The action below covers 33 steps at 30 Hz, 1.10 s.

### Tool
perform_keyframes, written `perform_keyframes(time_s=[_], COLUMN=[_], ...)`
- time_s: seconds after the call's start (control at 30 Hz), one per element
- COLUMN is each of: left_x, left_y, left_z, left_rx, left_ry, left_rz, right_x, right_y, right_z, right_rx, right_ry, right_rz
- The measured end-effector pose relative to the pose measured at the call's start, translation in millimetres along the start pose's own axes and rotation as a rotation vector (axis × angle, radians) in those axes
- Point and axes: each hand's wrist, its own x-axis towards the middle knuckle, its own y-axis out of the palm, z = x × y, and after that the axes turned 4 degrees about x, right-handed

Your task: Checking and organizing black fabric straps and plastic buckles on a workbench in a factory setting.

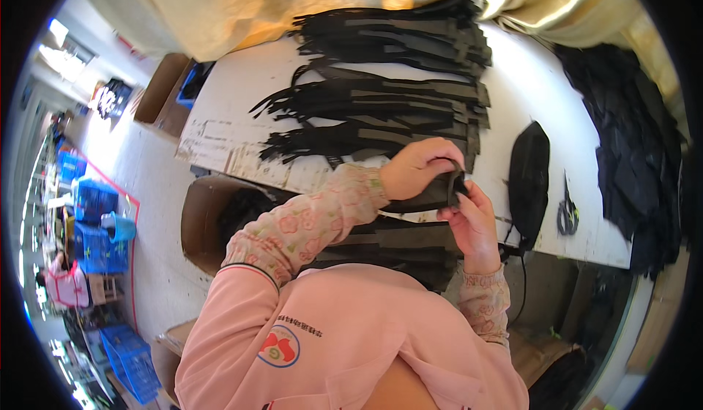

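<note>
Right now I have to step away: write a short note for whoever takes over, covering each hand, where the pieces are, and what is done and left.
Left hand: closed over the top of a black strap piece, above the table edge.
Right hand: pinching the same piece from below.
Stacked black straps lie in rows across the white table; more sit below the hands at lap level.
A black oval piece and a small black cord lie to the right.
Done and left: cannot tell which stack is finished.

left grip [416, 167] closed over top of black strap piece [432, 194] | right grip [474, 223] pinching its end from below | black strap stacks [388, 88] on white table [527, 88] | black oval piece [529, 179] just right | cardboard box [209, 216] under table edge
</note>
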Motion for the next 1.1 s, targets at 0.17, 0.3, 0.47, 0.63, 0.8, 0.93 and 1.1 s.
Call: perform_keyframes(time_s=[0.17,0.3,0.47,0.63,0.8,0.93,1.1], left_x=[21,6,5,10,4,-49,-91], left_y=[24,12,11,13,10,6,-21], left_z=[-28,-12,-2,-22,-18,1,-18], left_rx=[-0.118,0.137,-0.119,-0.571,-0.541,-0.303,0.462], left_ry=[-0.391,-0.467,-0.729,-0.859,-0.831,-0.537,-0.763], left_rz=[0.136,0.233,0.237,0.183,0.341,0.583,0.930], right_x=[-2,-6,-11,-7,-16,-36,-72], right_y=[-16,-1,3,-14,-12,-36,-100], right_z=[15,18,18,22,33,53,45], right_rx=[-1.206,-0.507,-0.828,-0.356,0.008,-0.382,-1.583], right_ry=[-0.528,-0.309,-0.289,-0.155,-0.058,-0.097,0.288], right_rz=[-0.265,-0.314,-0.204,-0.118,-0.097,-0.158,-0.161])
